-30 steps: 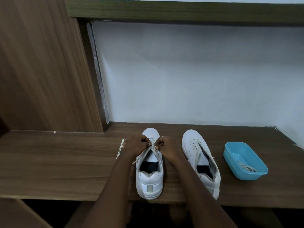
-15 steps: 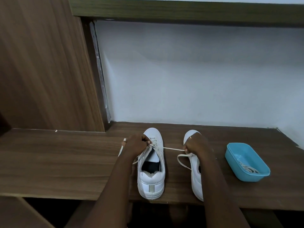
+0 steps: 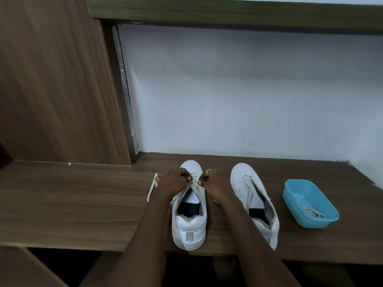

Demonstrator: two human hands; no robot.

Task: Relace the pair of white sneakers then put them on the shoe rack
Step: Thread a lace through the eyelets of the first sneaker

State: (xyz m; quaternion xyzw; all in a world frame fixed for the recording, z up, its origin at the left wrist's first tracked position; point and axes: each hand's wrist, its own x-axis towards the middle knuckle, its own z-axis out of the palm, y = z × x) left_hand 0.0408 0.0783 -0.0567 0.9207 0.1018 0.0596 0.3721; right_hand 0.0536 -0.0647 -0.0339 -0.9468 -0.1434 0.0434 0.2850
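Note:
Two white sneakers stand on the wooden shelf (image 3: 62, 204), toes toward the wall. My left hand (image 3: 173, 182) and my right hand (image 3: 215, 184) meet over the eyelets of the left sneaker (image 3: 189, 226), each pinching a part of its pale shoelace (image 3: 152, 188). A loose end of that lace trails left of my left hand. The right sneaker (image 3: 251, 195) lies beside my right forearm, tilted outward, with no lace visible in its eyelets.
A blue plastic tub (image 3: 310, 204) holding a coiled lace (image 3: 314, 212) sits at the right of the shelf. A white wall rises behind, a wooden panel at the left, a wooden beam overhead. The shelf's front edge is just under the heels.
My right hand, which had pulled the lace out to the right over the other sneaker, has come back to the left sneaker's eyelets. The left hand stayed in place.

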